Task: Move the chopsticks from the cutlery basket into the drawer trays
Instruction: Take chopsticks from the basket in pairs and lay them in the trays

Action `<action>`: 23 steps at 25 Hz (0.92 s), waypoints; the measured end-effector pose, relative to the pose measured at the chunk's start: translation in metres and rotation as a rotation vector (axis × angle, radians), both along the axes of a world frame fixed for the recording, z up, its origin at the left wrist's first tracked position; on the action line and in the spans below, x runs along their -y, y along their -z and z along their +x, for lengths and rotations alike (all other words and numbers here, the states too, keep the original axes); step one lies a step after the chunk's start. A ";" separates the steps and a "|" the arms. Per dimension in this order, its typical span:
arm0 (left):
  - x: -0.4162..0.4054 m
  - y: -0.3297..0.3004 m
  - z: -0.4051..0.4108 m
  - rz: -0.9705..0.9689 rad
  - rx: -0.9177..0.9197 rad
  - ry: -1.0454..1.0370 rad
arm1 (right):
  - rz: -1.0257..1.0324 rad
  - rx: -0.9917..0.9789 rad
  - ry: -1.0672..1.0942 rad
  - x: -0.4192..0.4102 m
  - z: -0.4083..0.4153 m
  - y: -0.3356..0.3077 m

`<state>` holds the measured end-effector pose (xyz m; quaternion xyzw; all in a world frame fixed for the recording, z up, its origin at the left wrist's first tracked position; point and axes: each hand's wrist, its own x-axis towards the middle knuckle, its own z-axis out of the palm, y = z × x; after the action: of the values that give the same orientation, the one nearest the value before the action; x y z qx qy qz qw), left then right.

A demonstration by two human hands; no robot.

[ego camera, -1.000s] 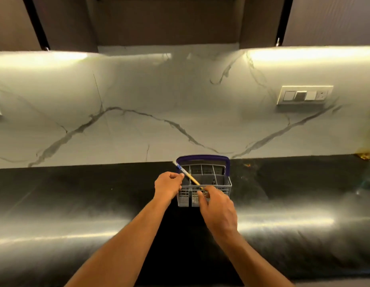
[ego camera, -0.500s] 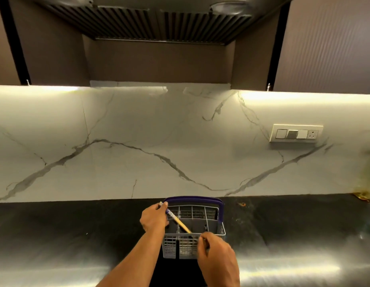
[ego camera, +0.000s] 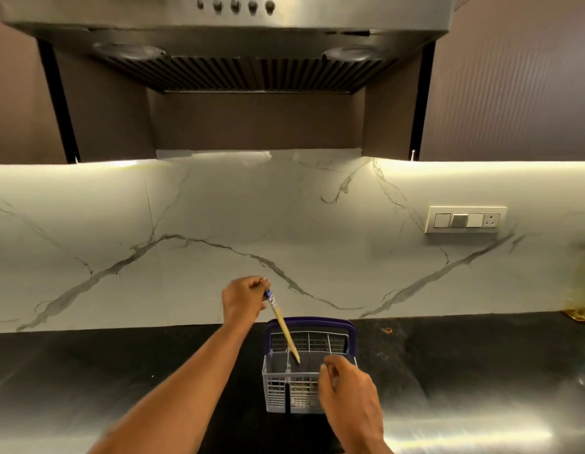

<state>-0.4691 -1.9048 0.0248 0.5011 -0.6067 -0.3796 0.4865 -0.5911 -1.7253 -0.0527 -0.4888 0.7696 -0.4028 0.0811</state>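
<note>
A grey plastic cutlery basket [ego camera: 278,393] with a purple handle stands on the black counter. My left hand [ego camera: 243,298] is raised above its left side, shut on the blue-patterned top of a wooden chopstick [ego camera: 284,329]. The chopstick slants down and its tip still hangs just inside the basket's mouth. My right hand [ego camera: 345,386] rests at the basket's front right corner with the fingers curled; whether it grips the rim is unclear. The drawer trays are out of sight.
The black counter [ego camera: 465,362] runs left and right under a white marble backsplash. A switch panel [ego camera: 465,219] sits on the wall at right. A steel chimney hood [ego camera: 232,44] hangs overhead. Something yellowish stands at the far right edge.
My left hand has lifted the chopstick up and out of the basket, from lying slanted across it to nearly clear. The camera has tilted upward, showing the hood.
</note>
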 end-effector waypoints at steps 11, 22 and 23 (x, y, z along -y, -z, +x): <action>-0.101 -0.224 0.016 -0.259 0.022 0.482 | -0.414 0.125 -0.111 -0.011 -0.001 -0.153; -0.141 -0.243 0.019 -0.220 0.092 0.541 | -0.291 0.396 -0.323 -0.043 -0.005 -0.169; -0.143 -0.237 0.019 -0.210 0.095 0.548 | -0.259 0.405 -0.344 -0.049 -0.006 -0.166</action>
<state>-0.4500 -1.7620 0.2617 0.2829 -0.7774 -0.4080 0.3862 -0.5966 -1.6767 0.1138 -0.5279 0.5860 -0.5672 0.2371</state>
